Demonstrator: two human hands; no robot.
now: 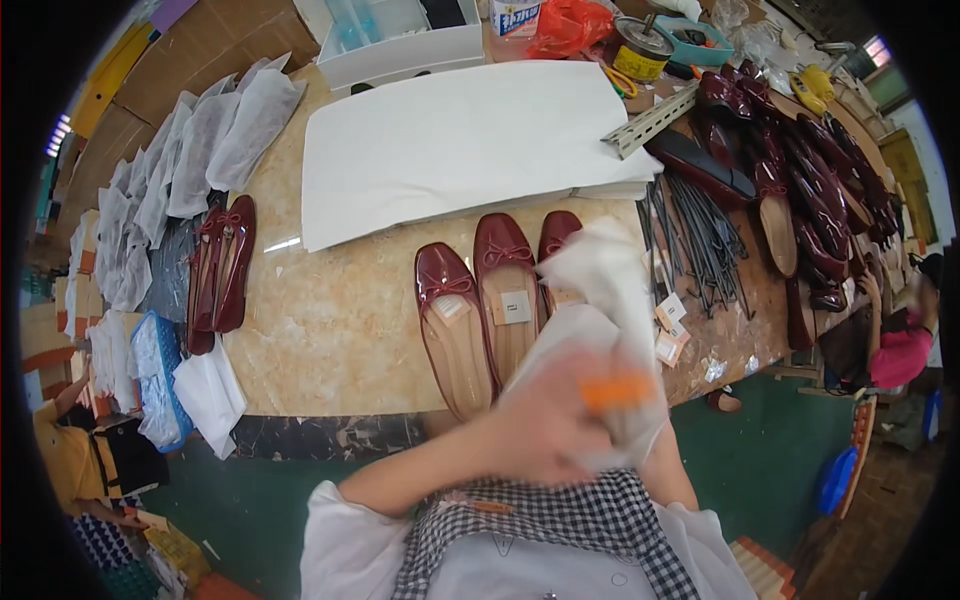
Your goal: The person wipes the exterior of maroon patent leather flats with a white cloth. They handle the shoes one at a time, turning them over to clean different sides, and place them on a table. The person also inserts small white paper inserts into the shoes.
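My left hand [550, 415] is closed against a crumpled white sheet [620, 265], cloth or paper, held up over the table's front edge; motion smears both. A blurred orange thing [615, 393] shows at the left hand's fingers; its kind cannot be made out. The right forearm [672, 470] rises behind the sheet, which hides my right hand. Just beyond my hands lie dark red patent flats with bows: one shoe [445, 275] at left, one [502, 240] in the middle, and a third [558, 230] partly covered by the sheet. Paper tags rest inside them.
A stack of white sheets [460, 145] lies behind the shoes, a perforated metal angle bar [650, 122] on its corner. At right are dark rods [700, 245] and a heap of red flats [800, 190]. Bagged shoes [240, 125] stand at left. Other people work at both sides.
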